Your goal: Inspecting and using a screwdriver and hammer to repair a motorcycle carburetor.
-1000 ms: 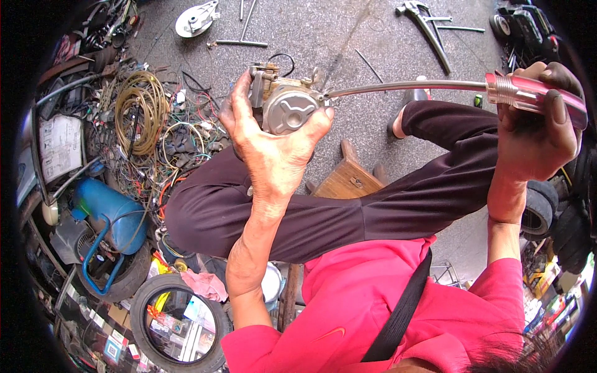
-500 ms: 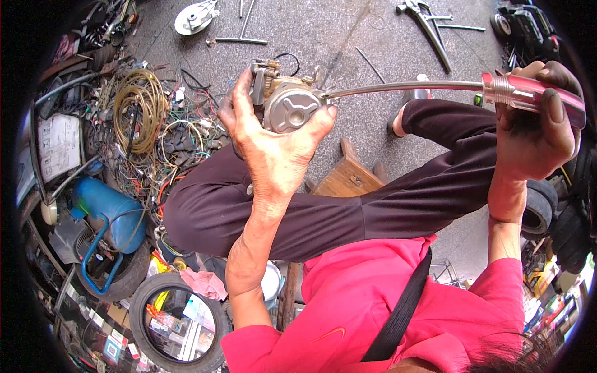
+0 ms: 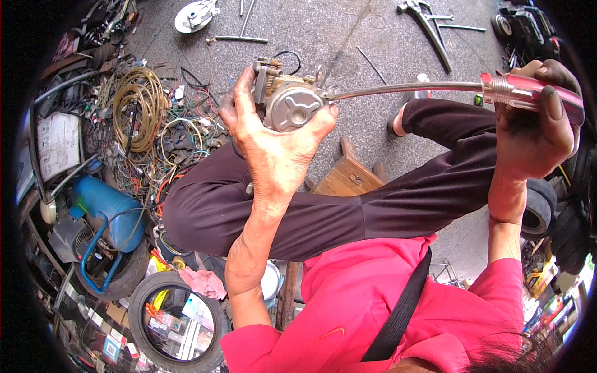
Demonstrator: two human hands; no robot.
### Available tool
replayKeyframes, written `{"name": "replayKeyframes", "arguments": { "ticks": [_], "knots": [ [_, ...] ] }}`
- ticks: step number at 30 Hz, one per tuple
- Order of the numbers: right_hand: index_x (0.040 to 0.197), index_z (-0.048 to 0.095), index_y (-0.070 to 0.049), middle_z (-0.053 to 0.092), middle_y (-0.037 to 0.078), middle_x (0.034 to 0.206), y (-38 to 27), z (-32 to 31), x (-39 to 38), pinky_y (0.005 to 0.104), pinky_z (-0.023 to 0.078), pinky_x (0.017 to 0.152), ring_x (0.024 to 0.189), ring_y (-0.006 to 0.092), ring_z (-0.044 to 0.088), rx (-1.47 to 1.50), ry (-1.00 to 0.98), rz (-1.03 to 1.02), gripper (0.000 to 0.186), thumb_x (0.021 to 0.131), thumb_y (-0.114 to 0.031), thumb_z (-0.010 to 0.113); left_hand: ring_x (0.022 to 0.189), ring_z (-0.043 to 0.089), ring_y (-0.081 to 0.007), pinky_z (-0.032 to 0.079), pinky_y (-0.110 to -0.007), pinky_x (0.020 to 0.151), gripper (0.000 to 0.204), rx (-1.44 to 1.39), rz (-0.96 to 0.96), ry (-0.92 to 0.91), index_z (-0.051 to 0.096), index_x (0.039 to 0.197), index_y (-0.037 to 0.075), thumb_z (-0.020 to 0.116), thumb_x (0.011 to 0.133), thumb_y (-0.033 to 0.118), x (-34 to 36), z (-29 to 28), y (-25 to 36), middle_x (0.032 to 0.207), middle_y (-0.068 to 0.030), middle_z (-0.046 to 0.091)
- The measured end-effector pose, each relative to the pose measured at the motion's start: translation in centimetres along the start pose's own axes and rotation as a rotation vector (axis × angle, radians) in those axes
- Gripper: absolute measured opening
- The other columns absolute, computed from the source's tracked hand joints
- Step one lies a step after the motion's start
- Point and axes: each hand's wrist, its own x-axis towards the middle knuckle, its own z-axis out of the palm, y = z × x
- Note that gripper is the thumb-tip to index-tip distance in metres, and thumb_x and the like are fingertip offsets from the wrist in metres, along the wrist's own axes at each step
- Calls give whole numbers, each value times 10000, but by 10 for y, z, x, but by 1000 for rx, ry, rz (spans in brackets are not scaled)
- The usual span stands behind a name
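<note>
My left hand [image 3: 277,149] is wrapped round a carburetor [image 3: 297,107], its thumb along the side of the round grey cap. Brass-coloured metal and a spring show on the body's far side. From the right, my right hand [image 3: 541,124] grips the clear red handle of a long screwdriver [image 3: 410,87]. The screwdriver's shaft runs across to the carburetor, and its tip meets the body beside the round cap, just above my left thumb. The exact spot under the tip is too small to make out.
Below the hands stands a small wooden stool [image 3: 348,177]. T-handled tools [image 3: 242,40], a metal stand [image 3: 429,31] and a wheel hub part [image 3: 194,17] lie on the floor. At left are tangled wires, coiled hose [image 3: 134,112], a blue tank [image 3: 112,208] and a tire [image 3: 140,311].
Hardly anything differs. The carburetor has shifted very slightly in my left hand's grip, and the screwdriver tip stays against it.
</note>
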Motion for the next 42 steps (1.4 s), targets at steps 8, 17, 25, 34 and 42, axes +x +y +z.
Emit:
{"name": "replayKeyframes", "arguments": {
  "ticks": [8,17,25,34,42],
  "knots": [
    [1010,486,108,526,208,899,6,-16,-4,272,469,486,601,197,532,29,-16,4,280,852,-122,457,1090,425,-311,374,-426,941,936,47,27,-4,410,1260,22,869,478,257,-1,-1,-3,1150,-179,383],
    [1147,546,-80,591,176,1047,22,-37,1,280,526,739,858,204,620,-852,-103,-637,512,688,53,729,1102,434,-289,359,-401,966,895,90,82,9,440,1249,-14,877,526,280,-3,-1,2,1152,-181,438],
    [1087,606,-90,623,119,1004,15,-32,-3,229,528,576,728,141,622,-618,-42,-263,263,829,-36,614,1093,435,-291,366,-403,959,911,76,85,11,428,1263,-6,880,521,267,-3,-1,5,1153,-178,421],
    [1018,551,4,594,155,815,-6,12,0,316,493,606,637,208,578,-476,56,-241,314,790,-187,653,1097,430,-283,363,-396,963,900,104,85,14,438,1252,-5,881,509,246,-2,0,0,1147,-165,422],
    [1042,493,15,555,166,729,-6,0,-12,276,455,550,609,202,541,-238,-238,-260,513,736,-309,746,1087,440,-307,382,-406,946,889,128,30,37,444,1240,10,863,483,214,1,4,-3,1153,-184,399]
  ]
}}
